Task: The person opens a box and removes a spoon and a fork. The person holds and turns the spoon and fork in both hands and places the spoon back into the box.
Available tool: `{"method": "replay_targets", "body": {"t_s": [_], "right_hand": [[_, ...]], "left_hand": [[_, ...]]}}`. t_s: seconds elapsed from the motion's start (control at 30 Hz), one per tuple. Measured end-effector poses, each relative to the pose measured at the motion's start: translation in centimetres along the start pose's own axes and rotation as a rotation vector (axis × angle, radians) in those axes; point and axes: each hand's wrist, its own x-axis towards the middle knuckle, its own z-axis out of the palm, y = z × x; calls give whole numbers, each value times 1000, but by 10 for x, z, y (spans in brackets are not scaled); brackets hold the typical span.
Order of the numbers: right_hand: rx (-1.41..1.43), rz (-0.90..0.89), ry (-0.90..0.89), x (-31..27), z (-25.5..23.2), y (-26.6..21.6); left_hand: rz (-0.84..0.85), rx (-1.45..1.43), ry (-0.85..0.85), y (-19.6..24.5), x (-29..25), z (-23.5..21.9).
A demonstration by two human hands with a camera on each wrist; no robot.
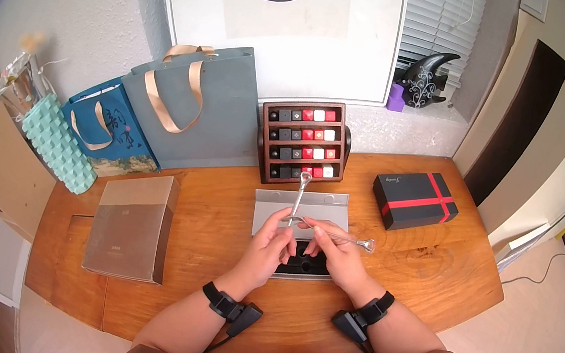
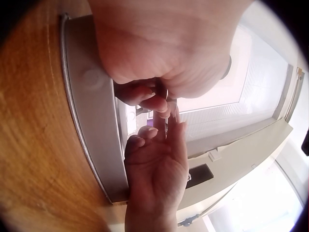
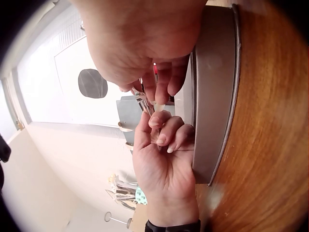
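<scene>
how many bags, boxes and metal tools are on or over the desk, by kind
bags: 2, grey bag and blue bag
boxes: 3, brown box, black box, open grey box
metal tools: 2, one in the left hand, one in the right hand
total: 7

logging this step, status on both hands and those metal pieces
Left hand grips one slim silver metal tool, pointing up. Right hand pinches the second, lying sideways. Both over open grey box. Nothing in the way.
</scene>
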Motion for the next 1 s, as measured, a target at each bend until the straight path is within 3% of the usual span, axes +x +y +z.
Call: {"method": "replay_targets", "body": {"t_s": [0.47,0.87,1.0], "right_hand": [[249,69,84,4,-1,5],[31,67,-29,-2,5,-8],[134,78,-12,-3,3,-8]], "left_hand": [[-31,17,-81,1,0,-3],[49,-4,34,-2,2,-1],[64,-50,56,-3,2,-3]]}}
